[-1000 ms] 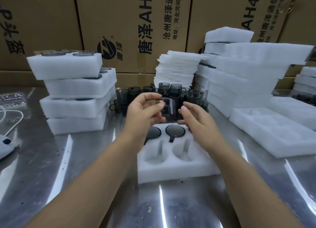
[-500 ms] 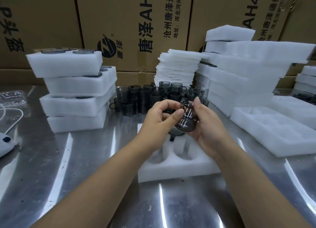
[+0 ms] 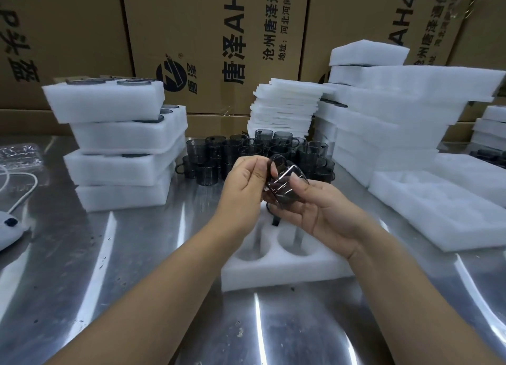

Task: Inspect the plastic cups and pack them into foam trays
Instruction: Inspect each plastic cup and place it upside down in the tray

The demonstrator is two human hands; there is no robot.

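White against the brown cardboard boxes (image 3: 213, 35) on the far side, stacked foam trays (image 3: 117, 145) flank a cluster of smoky grey plastic cups (image 3: 219, 156) on the shiny steel table (image 3: 109, 268). Forearms partly hide a white foam tray with round pockets (image 3: 273, 266). Above it, one translucent grey plastic cup (image 3: 286, 185) sits between the hands. The left hand (image 3: 242, 183) pinches its left edge and the right hand (image 3: 320, 211) cradles it, thumb on top. It is tipped, its axis slanting from far left to near right; blur hides which end is the mouth.
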